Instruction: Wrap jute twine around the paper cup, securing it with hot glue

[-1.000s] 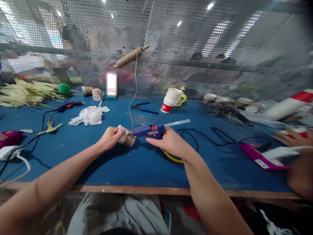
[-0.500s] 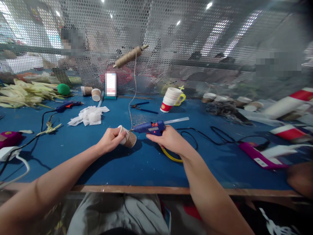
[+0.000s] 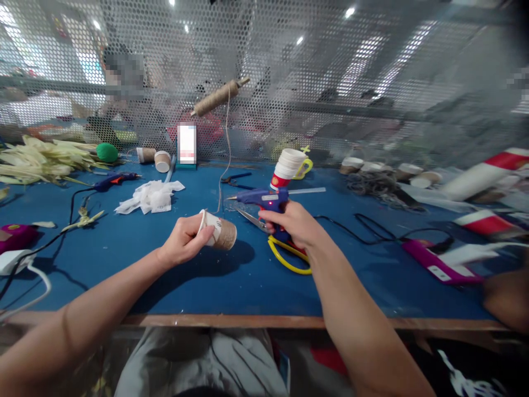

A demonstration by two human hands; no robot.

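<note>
My left hand [image 3: 185, 237] grips a paper cup [image 3: 225, 234] by its rim end, the cup tipped on its side above the table. Brown twine is wrapped round the cup's lower part, and the white upper part stays bare. A strand of twine [image 3: 228, 143] runs from the cup up to a twine spool [image 3: 217, 98]. In my right hand [image 3: 295, 223] is a blue hot glue gun [image 3: 260, 197] with a clear glue stick out of its back. Its nozzle points left, apart from the cup. Yellow-handled scissors [image 3: 285, 264] lie under that hand.
Stacked paper cups [image 3: 289, 164] stand behind the glue gun, near pliers [image 3: 239, 177]. White crumpled tissue [image 3: 151, 197], a second glue gun [image 3: 113, 179] and corn husks [image 3: 41, 157] lie left. A purple power strip [image 3: 438, 263] and cables lie right. A perforated screen [image 3: 289, 71] closes the back.
The glue gun has moved up and right, its nozzle leaving the cup. The cup has turned slightly, with its base further right. More of the scissors shows.
</note>
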